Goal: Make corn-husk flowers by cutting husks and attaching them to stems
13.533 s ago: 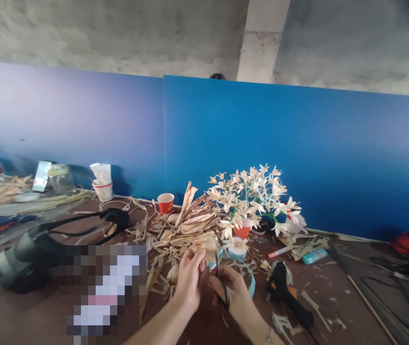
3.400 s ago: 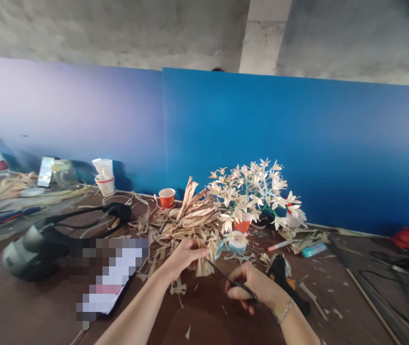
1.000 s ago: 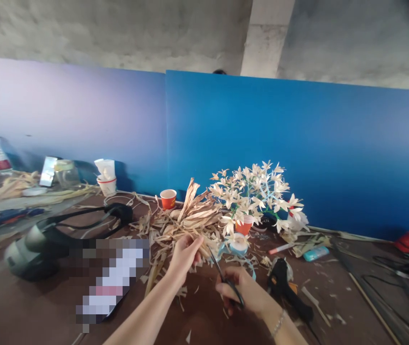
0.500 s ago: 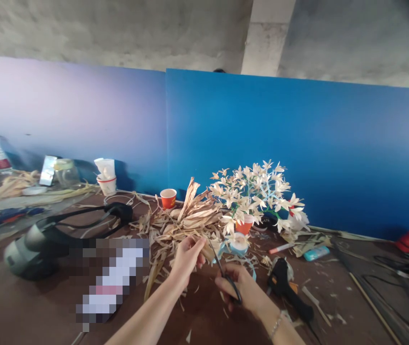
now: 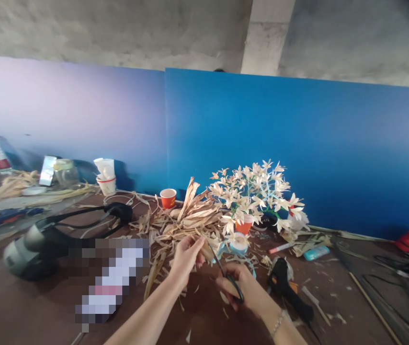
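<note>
My left hand (image 5: 189, 254) pinches a small pale piece of dried husk (image 5: 207, 251) between thumb and fingers. Black-handled scissors (image 5: 230, 283) are gripped in my right hand (image 5: 242, 287), their blades up against the husk piece. Behind my hands lies a heap of dried corn husks (image 5: 200, 213), with loose scraps around it. Just beyond, white husk flowers (image 5: 255, 191) on green and blue stems stand in an orange paper cup (image 5: 244, 224). A roll of light blue tape (image 5: 238, 243) sits in front of that cup.
A black glue gun (image 5: 287, 287) lies right of my right hand, near a turquoise packet (image 5: 316, 253). Another orange cup (image 5: 168, 198) stands behind the husks. A dark strapped headset (image 5: 35, 249) is at the left. Cables (image 5: 387, 282) run at the right; a blue panel (image 5: 279, 129) closes the back.
My right hand and the scissors have shifted very slightly to the right. My left hand keeps its hold on the husk piece, almost still.
</note>
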A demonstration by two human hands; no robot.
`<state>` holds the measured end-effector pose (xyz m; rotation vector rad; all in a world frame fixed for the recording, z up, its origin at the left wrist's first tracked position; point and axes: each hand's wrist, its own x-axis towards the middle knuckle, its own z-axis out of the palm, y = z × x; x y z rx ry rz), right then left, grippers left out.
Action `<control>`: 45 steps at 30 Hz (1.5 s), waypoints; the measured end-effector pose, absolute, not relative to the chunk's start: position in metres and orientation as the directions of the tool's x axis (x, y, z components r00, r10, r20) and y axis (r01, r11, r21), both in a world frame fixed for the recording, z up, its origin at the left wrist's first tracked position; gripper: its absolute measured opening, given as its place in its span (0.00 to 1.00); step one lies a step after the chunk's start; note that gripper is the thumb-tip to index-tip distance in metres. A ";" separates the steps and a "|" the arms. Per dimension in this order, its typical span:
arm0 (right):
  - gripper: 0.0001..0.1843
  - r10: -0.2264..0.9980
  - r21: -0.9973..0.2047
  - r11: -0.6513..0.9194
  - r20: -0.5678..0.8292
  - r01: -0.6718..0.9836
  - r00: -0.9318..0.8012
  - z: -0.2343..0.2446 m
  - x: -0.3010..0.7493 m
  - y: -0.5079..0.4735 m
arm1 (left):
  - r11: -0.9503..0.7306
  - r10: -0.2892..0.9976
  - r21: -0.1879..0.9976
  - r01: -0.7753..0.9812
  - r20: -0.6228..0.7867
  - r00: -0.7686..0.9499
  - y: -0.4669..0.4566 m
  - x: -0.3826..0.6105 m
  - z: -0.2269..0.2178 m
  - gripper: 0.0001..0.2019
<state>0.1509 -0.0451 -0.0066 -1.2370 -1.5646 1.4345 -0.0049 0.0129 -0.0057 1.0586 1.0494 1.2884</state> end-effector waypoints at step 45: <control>0.10 0.873 -0.931 -0.066 -0.228 0.358 -0.431 -0.006 0.171 -0.046 | 0.004 0.959 1.000 0.016 -0.008 0.282 0.023 -0.024 -0.002 0.15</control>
